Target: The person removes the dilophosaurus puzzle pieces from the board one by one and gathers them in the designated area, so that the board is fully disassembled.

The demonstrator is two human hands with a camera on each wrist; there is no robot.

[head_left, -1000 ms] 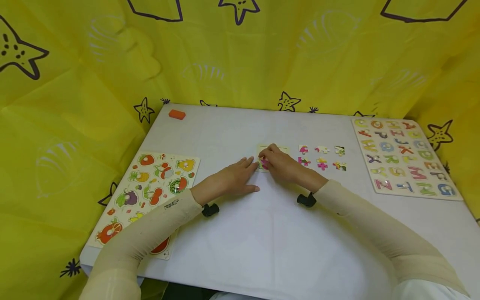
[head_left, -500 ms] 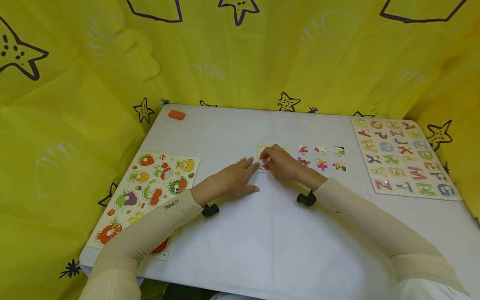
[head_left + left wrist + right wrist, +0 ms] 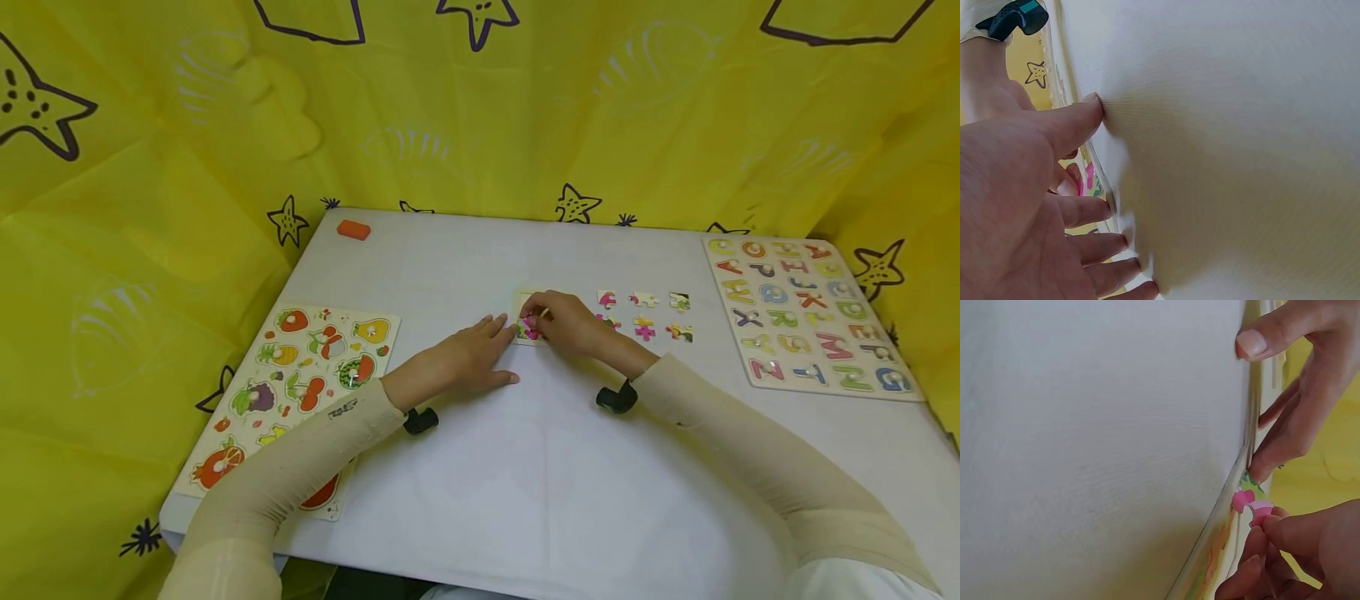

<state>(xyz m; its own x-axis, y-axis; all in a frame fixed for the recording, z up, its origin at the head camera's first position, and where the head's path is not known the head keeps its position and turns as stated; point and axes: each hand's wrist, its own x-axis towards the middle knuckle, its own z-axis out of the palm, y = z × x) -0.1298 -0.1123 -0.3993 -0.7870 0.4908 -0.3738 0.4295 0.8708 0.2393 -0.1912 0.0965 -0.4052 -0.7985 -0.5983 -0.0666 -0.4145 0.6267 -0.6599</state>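
Note:
My right hand (image 3: 566,323) pinches a pink puzzle piece (image 3: 1262,510) between thumb and fingers, just over a small puzzle tray (image 3: 519,297). Inside that tray's near left corner lies a green and pink piece (image 3: 1243,499); the right hand hides much of the rest. My left hand (image 3: 468,354) rests on the table with straight fingers, its fingertips at the tray's left edge and its thumb spread apart. To the right of the tray, loose pieces stand in two rows, among them a pink and yellow piece (image 3: 644,328) and a dark-cornered piece (image 3: 679,301).
A fruit peg board (image 3: 386,333) lies on the left, partly beneath the left forearm. At the right is an alphabet board (image 3: 806,333). An orange block (image 3: 354,229) sits near the far left corner of the white table (image 3: 480,500). Yellow curtains (image 3: 480,125) surround the table.
My right hand has tilted and shifted slightly at the tray, now covering part of one loose piece beside it. The left hand has stayed still.

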